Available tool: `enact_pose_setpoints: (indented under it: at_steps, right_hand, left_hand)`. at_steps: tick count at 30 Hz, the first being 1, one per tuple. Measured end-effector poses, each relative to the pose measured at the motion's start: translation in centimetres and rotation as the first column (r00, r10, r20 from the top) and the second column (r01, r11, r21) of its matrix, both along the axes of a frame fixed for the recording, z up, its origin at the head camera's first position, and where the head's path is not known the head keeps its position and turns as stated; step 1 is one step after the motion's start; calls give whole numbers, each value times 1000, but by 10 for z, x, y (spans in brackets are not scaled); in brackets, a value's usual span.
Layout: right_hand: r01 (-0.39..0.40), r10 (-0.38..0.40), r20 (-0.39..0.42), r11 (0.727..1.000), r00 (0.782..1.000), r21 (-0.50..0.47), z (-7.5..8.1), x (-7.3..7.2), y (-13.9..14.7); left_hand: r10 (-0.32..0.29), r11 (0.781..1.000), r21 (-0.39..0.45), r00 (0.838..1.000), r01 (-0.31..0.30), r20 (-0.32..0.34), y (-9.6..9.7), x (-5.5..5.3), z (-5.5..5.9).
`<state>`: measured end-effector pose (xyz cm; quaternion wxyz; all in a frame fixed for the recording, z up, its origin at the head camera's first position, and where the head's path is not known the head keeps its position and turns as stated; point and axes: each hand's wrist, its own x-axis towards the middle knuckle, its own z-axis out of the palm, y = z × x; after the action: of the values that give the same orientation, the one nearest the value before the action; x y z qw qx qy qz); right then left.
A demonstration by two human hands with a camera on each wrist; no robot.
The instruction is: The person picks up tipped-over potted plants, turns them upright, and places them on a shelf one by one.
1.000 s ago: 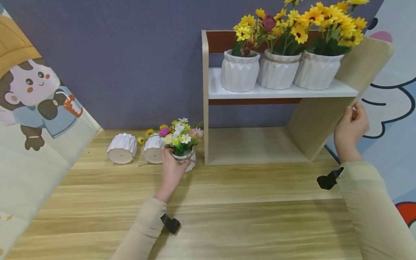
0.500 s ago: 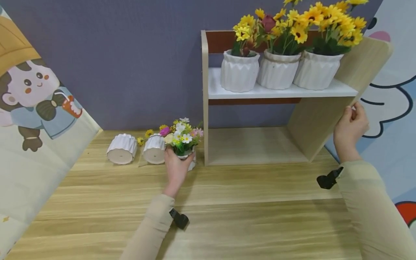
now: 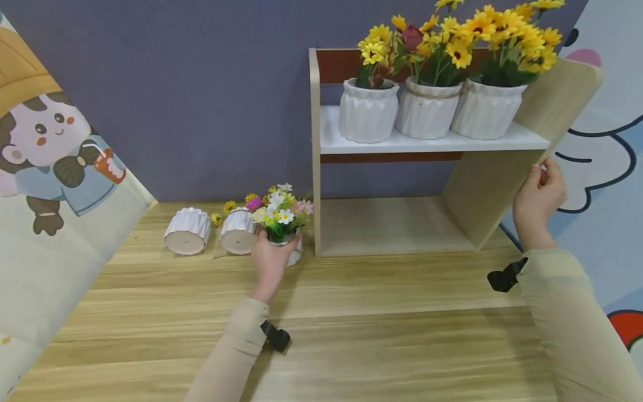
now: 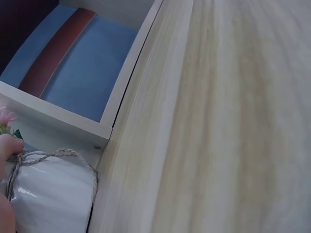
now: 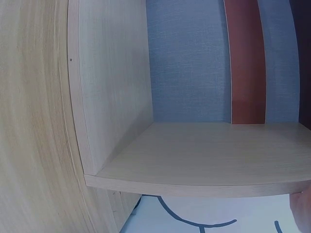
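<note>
My left hand [image 3: 271,259] grips a white ribbed flowerpot [image 3: 295,257] by its upper part, thumb on the right and fingers on the left. Out of this pot rises a bunch of mixed flowers [image 3: 281,212] in white, pink and yellow. In the left wrist view, twine circles the pot [image 4: 56,196], which stands close beside the shelf's side panel. My right hand [image 3: 541,201] holds the front edge of the right side panel of the wooden shelf [image 3: 397,226]; its fingers are curled there. At the corner of the right wrist view, only part of that hand [image 5: 302,208] shows.
Two white flowerpots lie on their sides to the left, one at the far left [image 3: 187,231] and one [image 3: 237,231] beside my fingers. On the upper board stand three white pots, a left [image 3: 369,111], a middle [image 3: 429,109] and a right one [image 3: 487,109], with yellow flowers.
My left hand has shifted slightly right and up across the front of the pot, covering more of its rim and twine. The right hand stays at the panel edge.
</note>
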<state>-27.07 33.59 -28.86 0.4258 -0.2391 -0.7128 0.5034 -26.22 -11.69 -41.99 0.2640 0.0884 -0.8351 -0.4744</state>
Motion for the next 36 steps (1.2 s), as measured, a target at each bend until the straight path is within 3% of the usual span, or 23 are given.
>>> enact_pose_setpoints:
  at_steps: [6,16,26,36]
  right_hand:
    - [7,-6,-8,1000,1000,8,1,0,0]
    - [21,-20,-26,999,999,36,3,1,-2]
    - [13,-12,-43,1000,999,28,4,0,-3]
    - [40,-39,-19,998,999,53,1,0,-1]
  left_hand:
    - [-42,999,-8,998,43,52,-5,8,5]
    - [-33,995,-94,998,38,54,-13,34,21]
    - [-131,978,-162,991,135,35,-20,52,43]
    - [-249,947,-188,965,261,86,-4,73,58]
